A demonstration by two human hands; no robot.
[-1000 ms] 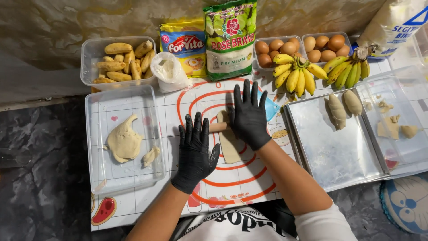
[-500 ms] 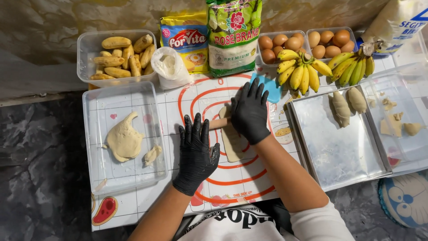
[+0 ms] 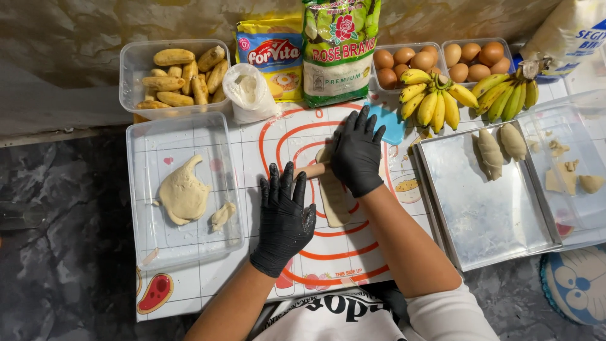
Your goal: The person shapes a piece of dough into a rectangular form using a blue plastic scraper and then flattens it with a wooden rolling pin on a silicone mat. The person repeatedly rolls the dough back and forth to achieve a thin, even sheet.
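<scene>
Both gloved hands flat, fingers spread, gripping nothing: left hand (image 3: 285, 211) and right hand (image 3: 357, 151) press on wooden rolling pin (image 3: 312, 170) across dough strip (image 3: 333, 201), centre of baking mat (image 3: 278, 136).

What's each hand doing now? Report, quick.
Left hand: open, flat on the rolling pin.
Right hand: open, pressing the pin over the dough strip.

left hand (image 3: 285, 215): black thin glove, a little white flour near the wrist
right hand (image 3: 357, 151): same black glove
arms: bare below short white sleeves
shirt: white with black print
</scene>
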